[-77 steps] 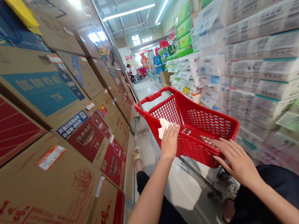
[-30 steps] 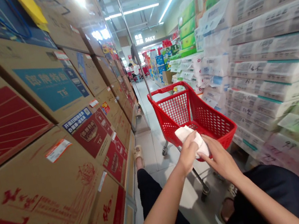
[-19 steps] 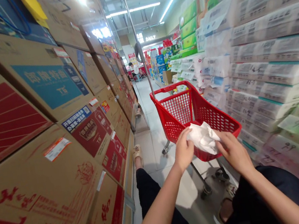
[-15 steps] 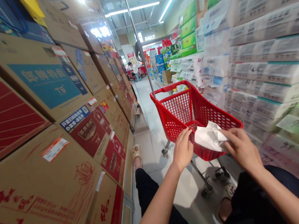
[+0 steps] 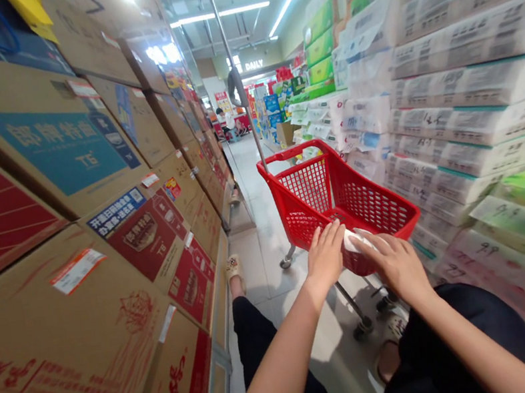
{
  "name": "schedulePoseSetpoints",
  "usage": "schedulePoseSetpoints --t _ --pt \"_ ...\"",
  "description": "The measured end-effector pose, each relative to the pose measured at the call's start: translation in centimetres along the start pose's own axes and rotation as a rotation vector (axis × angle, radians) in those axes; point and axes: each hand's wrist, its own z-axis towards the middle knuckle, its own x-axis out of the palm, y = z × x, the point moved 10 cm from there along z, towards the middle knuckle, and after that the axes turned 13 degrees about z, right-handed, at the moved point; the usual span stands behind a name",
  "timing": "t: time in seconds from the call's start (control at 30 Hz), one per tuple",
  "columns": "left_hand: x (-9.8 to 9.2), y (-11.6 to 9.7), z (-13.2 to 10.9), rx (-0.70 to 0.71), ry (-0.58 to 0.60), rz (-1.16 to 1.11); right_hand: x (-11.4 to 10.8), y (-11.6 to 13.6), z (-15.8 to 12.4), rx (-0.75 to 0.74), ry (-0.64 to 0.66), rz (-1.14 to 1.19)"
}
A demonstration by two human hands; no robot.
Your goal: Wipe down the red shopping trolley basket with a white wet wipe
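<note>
A red plastic shopping cart (image 5: 361, 196) with latticed sides stands in front of my knees. My left hand (image 5: 325, 258) lies on its near rim, fingers stretched out and close together; the thumb is hidden. Just to the right, my right hand (image 5: 397, 262) presses a white tissue or thin cloth (image 5: 350, 242) onto the same rim, its fingers bent over it. Most of the white piece is covered by that hand, so I cannot tell whether it is paper or fabric. The two hands are almost touching at the fingertips.
Stacked cardboard cartons (image 5: 55, 145) wall the left side. Wrapped tissue packs (image 5: 466, 86) pile up on the right. A metal pole (image 5: 229, 46) rises by the cart's far end. My legs (image 5: 262, 339) straddle the near side. Farther down the aisle a person (image 5: 227, 121) sits.
My right hand has moved left toward my left hand, and the white piece, spread out before, is now bunched under its fingers on the rim. The view has shifted slightly.
</note>
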Motion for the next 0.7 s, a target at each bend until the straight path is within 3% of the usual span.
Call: schedulePoseSetpoints --t 0.13,0.3,0.4,0.57,0.7 --pt "-0.1 1.2 -0.8 -0.010 -0.014 0.031 0.1 -1.4 -0.7 -0.078 0.073 0.029" --pt "-0.2 1.4 -0.9 -0.006 -0.020 0.060 -1.4 -6.7 -2.5 0.057 -0.061 0.074" --pt "-0.1 0.4 -0.7 -0.023 -0.030 0.056 -1.6 -7.5 -2.5 0.116 -0.132 0.077" --pt "0.8 -2.2 -0.7 0.009 -0.035 -0.018 -0.6 -3.0 -0.4 0.120 -0.143 0.057" --pt "1.1 -1.9 -1.1 -0.034 -0.026 -0.054 0.4 1.6 0.5 0.080 -0.087 0.085"
